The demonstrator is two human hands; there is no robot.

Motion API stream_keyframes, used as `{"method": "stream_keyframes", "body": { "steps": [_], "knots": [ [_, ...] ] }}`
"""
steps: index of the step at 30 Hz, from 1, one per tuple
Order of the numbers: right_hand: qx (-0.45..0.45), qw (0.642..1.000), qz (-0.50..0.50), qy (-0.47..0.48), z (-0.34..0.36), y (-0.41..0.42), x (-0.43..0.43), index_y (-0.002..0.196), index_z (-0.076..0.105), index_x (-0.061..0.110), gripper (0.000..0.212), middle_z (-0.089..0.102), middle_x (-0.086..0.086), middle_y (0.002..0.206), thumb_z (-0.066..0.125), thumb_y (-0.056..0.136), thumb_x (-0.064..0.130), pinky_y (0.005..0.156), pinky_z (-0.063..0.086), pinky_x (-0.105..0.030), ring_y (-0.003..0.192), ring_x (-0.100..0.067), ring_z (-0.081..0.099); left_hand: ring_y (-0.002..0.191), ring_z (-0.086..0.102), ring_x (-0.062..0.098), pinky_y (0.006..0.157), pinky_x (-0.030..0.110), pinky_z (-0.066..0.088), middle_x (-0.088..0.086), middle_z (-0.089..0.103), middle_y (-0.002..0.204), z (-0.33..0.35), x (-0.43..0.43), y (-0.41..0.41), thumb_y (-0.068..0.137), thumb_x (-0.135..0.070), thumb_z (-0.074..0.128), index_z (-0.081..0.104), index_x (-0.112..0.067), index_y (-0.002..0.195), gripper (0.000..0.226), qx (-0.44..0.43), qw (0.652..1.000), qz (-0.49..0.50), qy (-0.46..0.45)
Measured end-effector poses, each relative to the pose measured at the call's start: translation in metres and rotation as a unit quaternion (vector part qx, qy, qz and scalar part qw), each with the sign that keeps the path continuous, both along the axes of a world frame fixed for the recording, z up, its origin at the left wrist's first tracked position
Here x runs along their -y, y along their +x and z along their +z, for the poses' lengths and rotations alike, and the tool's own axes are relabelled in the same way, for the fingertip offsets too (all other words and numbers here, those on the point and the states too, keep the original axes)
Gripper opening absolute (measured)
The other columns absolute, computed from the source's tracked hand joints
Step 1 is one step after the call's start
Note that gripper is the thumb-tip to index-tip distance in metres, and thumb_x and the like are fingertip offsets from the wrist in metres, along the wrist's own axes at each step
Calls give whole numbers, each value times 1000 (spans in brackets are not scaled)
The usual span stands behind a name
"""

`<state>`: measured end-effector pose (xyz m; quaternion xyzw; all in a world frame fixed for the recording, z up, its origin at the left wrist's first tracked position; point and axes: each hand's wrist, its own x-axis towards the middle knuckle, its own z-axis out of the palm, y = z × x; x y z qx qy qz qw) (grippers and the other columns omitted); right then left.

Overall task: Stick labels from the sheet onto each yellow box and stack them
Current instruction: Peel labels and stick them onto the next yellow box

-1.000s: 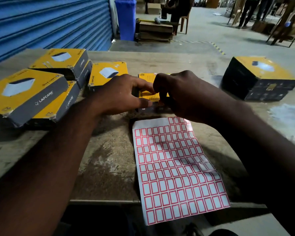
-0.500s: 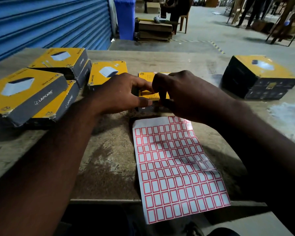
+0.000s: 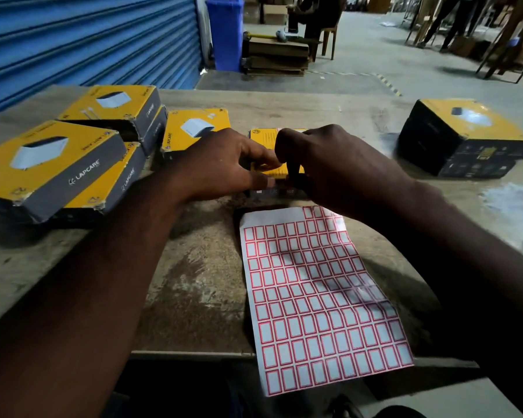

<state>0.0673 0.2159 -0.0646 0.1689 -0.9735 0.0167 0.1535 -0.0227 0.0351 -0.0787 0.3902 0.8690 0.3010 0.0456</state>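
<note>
Well left of my left hand: a heap of Lapcare boxes. Left hand pinches the yellow box at its near edge. Right hand curls onto the same edge, its fingertips meeting the left's. I cannot tell whether a label sits under them. Label sheet lies just under my right wrist, overhanging the table. Stacked boxes well right. Risks: my wrist drags the sheet off; an unseen label goes on creased.

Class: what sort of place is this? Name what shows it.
Probably a warehouse or packing area: a blue roller shutter, flat cardboard stacked beside a blue bin, and an open concrete floor.
</note>
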Motion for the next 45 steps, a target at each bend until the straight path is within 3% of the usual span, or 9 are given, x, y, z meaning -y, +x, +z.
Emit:
{"method": "stream_keyframes", "body": {
  "steps": [4, 9, 14, 18, 22, 28, 33, 40, 45],
  "knots": [
    [-8, 1000, -16, -8, 0, -2, -1, 118, 48, 17, 35, 67, -5, 98, 68, 89, 17, 60, 55, -41, 76, -24, 63, 98, 53, -23, 81, -8, 33, -24, 65, 121, 0, 0, -2, 81, -25, 79, 71, -30, 122, 42, 14, 1000, -3, -2],
    [-6, 999, -18, -38, 1, 0, -5, 123, 49, 18, 51, 63, 0, 114, 77, 81, 27, 63, 55, -35, 84, -16, 61, 115, 56, -8, 101, 16, 40, -23, 66, 123, 0, 1, -3, 79, -31, 80, 71, -35, 121, 43, 23, 1000, 3, -10],
    [62, 989, -54, -126, 3, -9, -34, 124, 51, 24, 67, 55, 5, 118, 85, 69, 43, 65, 40, -13, 91, -11, 56, 123, 53, -7, 103, 14, 36, -16, 64, 131, -2, 2, -4, 79, -28, 81, 69, -32, 124, 46, 42, 999, -4, 11],
    [149, 971, -129, -133, -4, -13, -51, 132, 41, 25, 85, 48, -3, 130, 75, 65, 65, 78, 51, -30, 105, -19, 55, 119, 56, -6, 105, 18, 42, -17, 64, 130, -3, 3, -1, 80, -27, 81, 70, -30, 123, 44, 43, 999, -4, 29],
    [196, 960, -135, -146, -5, -12, -48, 140, 32, 21, 85, 57, -9, 129, 67, 76, 65, 83, 56, -43, 98, -22, 62, 119, 59, 8, 105, 33, 47, -12, 60, 137, -9, -4, 7, 79, -39, 80, 64, -36, 126, 50, 3, 1000, 15, 11],
    [183, 968, -115, -124, -4, -11, -45, 146, 34, 21, 80, 63, -8, 127, 69, 82, 53, 67, 44, -25, 90, -17, 58, 121, 58, 13, 100, 28, 46, -6, 61, 137, -24, -19, 14, 76, -61, 73, 62, -34, 128, 60, -58, 995, 66, 41],
    [161, 974, -103, -122, -2, -11, -46, 145, 40, 20, 79, 66, -4, 124, 74, 80, 47, 75, 44, -21, 100, -20, 66, 115, 61, 12, 87, 18, 38, -4, 67, 128, -27, -28, 20, 83, -54, 72, 65, -26, 127, 53, -144, 983, 98, 49],
    [155, 974, -108, -126, -5, -14, -46, 142, 44, 20, 80, 67, -5, 121, 69, 77, 61, 79, 51, -28, 97, -18, 64, 116, 64, 17, 101, 31, 49, 6, 68, 127, -25, -23, 14, 81, -42, 78, 66, -16, 129, 56, -131, 989, 57, 45],
    [100, 980, -136, -107, -11, -16, -41, 133, 50, 23, 79, 72, -4, 100, 54, 76, 77, 76, 55, -38, 89, -23, 66, 134, 45, 5, 108, 12, 30, -2, 53, 146, -21, -12, 3, 81, -25, 79, 57, -21, 140, 63, -80, 996, 20, 13]
  ]
}}
